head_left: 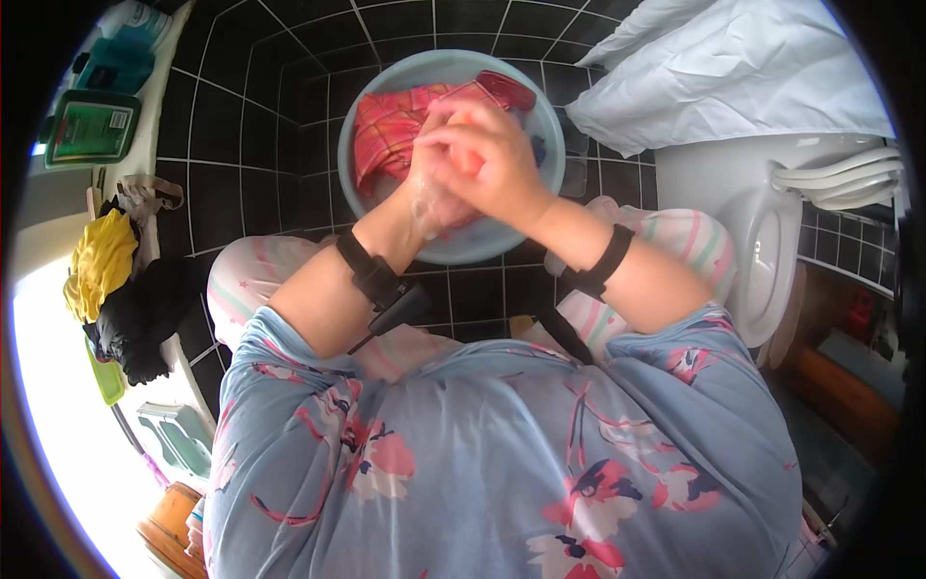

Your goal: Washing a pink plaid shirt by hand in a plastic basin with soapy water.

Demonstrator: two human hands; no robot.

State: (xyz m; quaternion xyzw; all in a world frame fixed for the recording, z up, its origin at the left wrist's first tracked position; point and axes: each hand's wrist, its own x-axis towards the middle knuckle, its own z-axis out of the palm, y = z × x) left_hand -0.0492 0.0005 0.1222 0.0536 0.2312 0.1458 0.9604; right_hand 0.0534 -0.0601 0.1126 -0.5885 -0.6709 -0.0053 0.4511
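My left hand (436, 196) and my right hand (502, 159) are clasped together over a round pale blue basin (349, 172). White suds cling to the left wrist. Between the curled fingers shows a small orange-red piece (468, 160); its kind is blurred and mostly covered by the hands. Below them, a red checked cloth (391, 125) lies bunched in the basin and hangs toward its left rim. A dark red object (508, 90) rests against the basin's far right side. Water and darker cloth show in part at the right.
Dark tiles (477, 292) surround the basin. A white toilet (767, 256) stands at the right, below a hanging white cloth (733, 72). Along the left ledge are a green bottle (94, 128), a yellow cloth (103, 261), a black cloth (145, 309) and a soap dish (177, 436).
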